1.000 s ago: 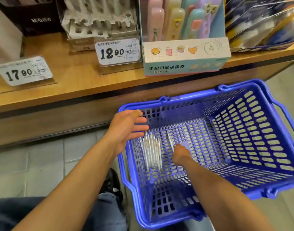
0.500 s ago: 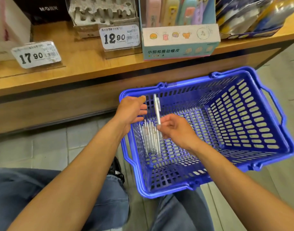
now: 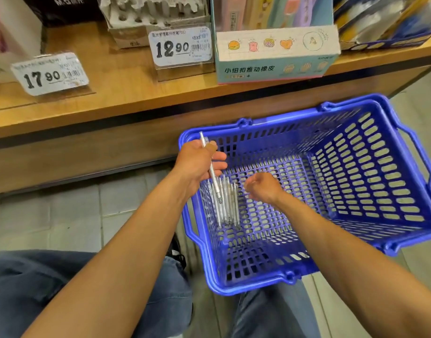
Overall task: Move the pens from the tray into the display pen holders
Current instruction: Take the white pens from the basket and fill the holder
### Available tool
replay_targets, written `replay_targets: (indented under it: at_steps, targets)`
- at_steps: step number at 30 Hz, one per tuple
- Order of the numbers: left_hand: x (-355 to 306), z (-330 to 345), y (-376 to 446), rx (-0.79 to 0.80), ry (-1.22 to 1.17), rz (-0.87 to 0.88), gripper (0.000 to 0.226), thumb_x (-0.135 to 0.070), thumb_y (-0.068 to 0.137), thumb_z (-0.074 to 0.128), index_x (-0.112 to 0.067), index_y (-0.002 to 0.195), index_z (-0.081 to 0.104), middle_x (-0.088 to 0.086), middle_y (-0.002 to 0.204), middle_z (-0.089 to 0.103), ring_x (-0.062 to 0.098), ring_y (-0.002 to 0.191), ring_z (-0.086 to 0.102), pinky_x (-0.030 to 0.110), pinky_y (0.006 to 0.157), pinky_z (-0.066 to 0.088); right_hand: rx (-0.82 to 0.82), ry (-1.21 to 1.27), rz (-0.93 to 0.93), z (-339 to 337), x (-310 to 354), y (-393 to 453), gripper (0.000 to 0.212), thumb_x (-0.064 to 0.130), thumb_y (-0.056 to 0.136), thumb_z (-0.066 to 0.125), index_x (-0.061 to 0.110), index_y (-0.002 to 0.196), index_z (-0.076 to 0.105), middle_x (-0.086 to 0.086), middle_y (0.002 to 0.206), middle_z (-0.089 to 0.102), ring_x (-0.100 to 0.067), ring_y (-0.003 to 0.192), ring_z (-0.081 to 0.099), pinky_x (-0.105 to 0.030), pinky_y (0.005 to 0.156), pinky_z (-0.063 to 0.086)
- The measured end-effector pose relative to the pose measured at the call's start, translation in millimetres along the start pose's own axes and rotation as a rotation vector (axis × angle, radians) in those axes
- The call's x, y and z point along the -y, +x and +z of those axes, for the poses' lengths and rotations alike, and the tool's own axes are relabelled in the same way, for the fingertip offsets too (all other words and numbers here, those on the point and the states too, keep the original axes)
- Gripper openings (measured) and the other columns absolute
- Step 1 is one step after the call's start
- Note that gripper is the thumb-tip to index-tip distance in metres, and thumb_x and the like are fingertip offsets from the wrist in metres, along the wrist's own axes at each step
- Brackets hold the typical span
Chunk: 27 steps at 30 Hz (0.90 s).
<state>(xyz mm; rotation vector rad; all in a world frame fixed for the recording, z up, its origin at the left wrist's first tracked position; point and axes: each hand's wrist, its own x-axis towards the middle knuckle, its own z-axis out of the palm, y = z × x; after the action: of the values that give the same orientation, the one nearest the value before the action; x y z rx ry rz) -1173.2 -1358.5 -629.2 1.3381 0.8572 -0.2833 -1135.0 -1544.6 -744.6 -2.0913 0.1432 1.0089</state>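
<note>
— Left hand (image 3: 199,159) clamped on one pen (image 3: 210,164), above the basket (image 3: 307,272) near its left wall; right hand (image 3: 263,186) loosely curled, holding nothing.

— Remaining pens (image 3: 227,203) bundled along that left wall. Better gathering several, tips aligned, before lifting toward the shelf (image 3: 112,93).

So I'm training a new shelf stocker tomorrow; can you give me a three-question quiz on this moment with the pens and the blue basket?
1. True or false: the left hand holds a pen.
2. Where do the remaining pens lie?
A. on the wooden shelf
B. in the blue basket, along its left wall
C. on the floor
3. Fill in: the price tag in front of the white pen holder reads ____.

Key: 1 true; 2 B; 3 12.90. The right hand holds nothing.
</note>
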Motion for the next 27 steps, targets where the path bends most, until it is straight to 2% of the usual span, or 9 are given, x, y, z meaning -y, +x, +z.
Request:
replay_targets:
  at_steps: [4,7,9,11,14,19,22,25,27]
  targets:
    - [-0.5,-1.7,1.4,0.011,-0.009,-0.009,0.026,-0.023,0.103,0.05,-0.006,0.122,0.055,0.007,0.089,0.071,0.014,0.065,0.071,0.029,0.065,0.061,0.048,-0.354,0.13,28.4,-25.9,32.1,0.019,0.011,0.094,0.053,-0.001,0.102,0.065,-0.021,0.103,0.065,-0.035,0.094,0.064,-0.042,0.086,0.054]
    - [0.3,-3.8,1.0,0.03,-0.011,-0.004,0.026,-0.023,0.103,0.051,-0.006,0.123,0.055,0.007,0.091,0.072,0.013,0.065,0.073,0.027,0.065,0.061,0.078,-0.576,0.148,50.5,-34.4,42.6,0.023,0.01,0.093,0.053,0.009,0.071,0.047,-0.007,0.074,0.05,-0.022,0.064,0.047,-0.03,0.061,0.043]
    - [1.5,-4.5,0.7,0.039,-0.01,0.004,0.025,-0.023,0.103,0.052,-0.007,0.122,0.056,0.008,0.092,0.071,0.013,0.066,0.073,0.029,0.067,0.061,0.066,-0.606,0.182,61.7,-40.9,46.4,0.029,0.008,0.092,0.054,0.013,0.068,0.039,-0.005,0.068,0.041,-0.019,0.056,0.039,-0.028,0.051,0.034]
    - [2.5,-5.0,0.5,0.045,-0.01,0.011,0.021,-0.021,0.102,0.052,-0.008,0.118,0.056,0.008,0.092,0.07,0.014,0.069,0.073,0.031,0.071,0.06,0.04,-0.596,0.198,67.3,-42.6,48.3,0.01,0.01,0.092,0.057,0.007,0.089,0.049,-0.007,0.079,0.048,-0.022,0.063,0.048,-0.029,0.051,0.035]
    - [2.3,-5.0,-0.2,0.05,-0.015,0.015,0.008,-0.017,0.102,0.052,-0.011,0.107,0.056,0.009,0.091,0.069,0.017,0.072,0.072,0.031,0.073,0.059,-0.015,-0.581,0.209,72.3,-46.6,53.9,0.049,0.014,0.09,0.062,0.001,0.131,0.04,-0.016,0.116,0.057,-0.033,0.097,0.06,-0.031,0.063,0.043]
    - [2.2,-6.5,-3.0,0.047,-0.005,0.018,0.008,-0.014,0.103,0.05,-0.01,0.105,0.056,0.009,0.089,0.068,0.016,0.069,0.071,0.03,0.071,0.059,-0.072,-0.533,0.25,74.5,-51.9,54.6,0.088,0.019,0.091,0.061,-0.001,0.152,0.001,-0.019,0.133,0.054,-0.034,0.116,0.058,-0.033,0.076,0.049]
    - [1.2,-7.9,-5.0,0.044,-0.01,0.014,0.009,-0.016,0.103,0.05,-0.01,0.106,0.056,0.008,0.088,0.069,0.013,0.062,0.07,0.024,0.06,0.058,-0.041,-0.437,0.291,65.7,-45.2,51.2,0.087,0.026,0.092,0.062,0.0,0.152,0.005,-0.018,0.127,0.055,-0.035,0.112,0.058,-0.031,0.07,0.048]
    - [-0.7,-8.9,-6.6,0.038,-0.019,0.011,0.007,-0.015,0.102,0.051,-0.011,0.104,0.057,0.008,0.083,0.069,0.008,0.053,0.068,0.02,0.055,0.055,-0.027,-0.254,0.215,46.0,-32.7,39.3,0.028,0.021,0.088,0.067,0.009,0.108,0.05,-0.007,0.076,0.049,-0.026,0.072,0.054,-0.035,0.055,0.049]
    - [-2.0,-8.7,-8.6,0.029,-0.02,0.004,0.007,-0.014,0.101,0.053,-0.009,0.105,0.057,0.007,0.079,0.068,0.007,0.049,0.065,0.019,0.051,0.052,-0.002,0.031,0.182,33.7,-23.1,25.1,0.019,0.012,0.086,0.069,0.011,0.08,0.051,-0.008,0.075,0.053,-0.022,0.068,0.057,-0.04,0.07,0.059]
